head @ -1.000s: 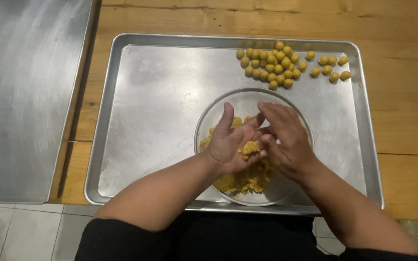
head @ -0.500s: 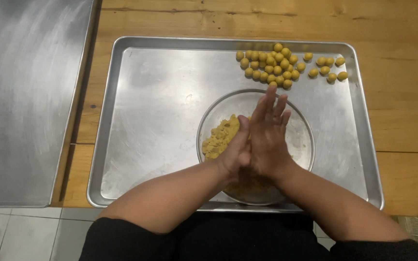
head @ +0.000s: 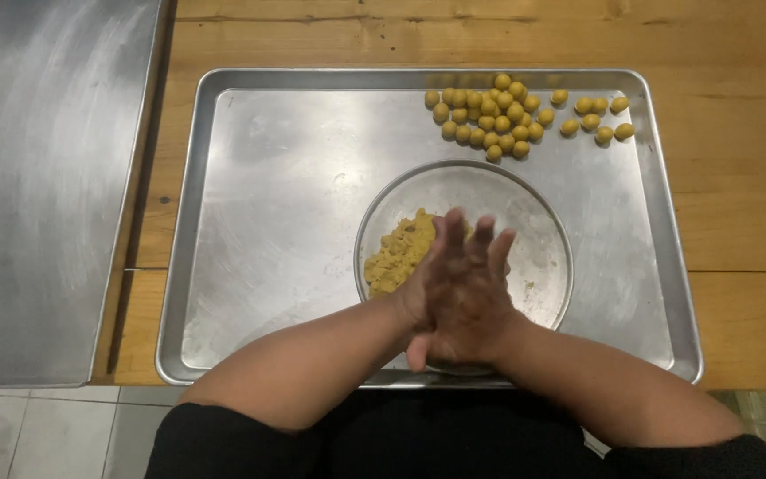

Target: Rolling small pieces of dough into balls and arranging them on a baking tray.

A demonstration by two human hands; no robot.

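Right hand pressed flat over left hand, palms together, fingers straight; anything held between them hidden. Both above glass bowl. Yellow dough at bowl's 9 o'clock. Rolled balls at tray's 1 o'clock.

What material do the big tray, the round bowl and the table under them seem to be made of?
Tray: looks like bare metal, perhaps aluminium or steel; dull grey sheen with fine scratches. Bowl: likely clear glass, possibly plastic; the tray shows through its wall. Table: wood, with visible grain, plank seams and a warm brown matte finish.
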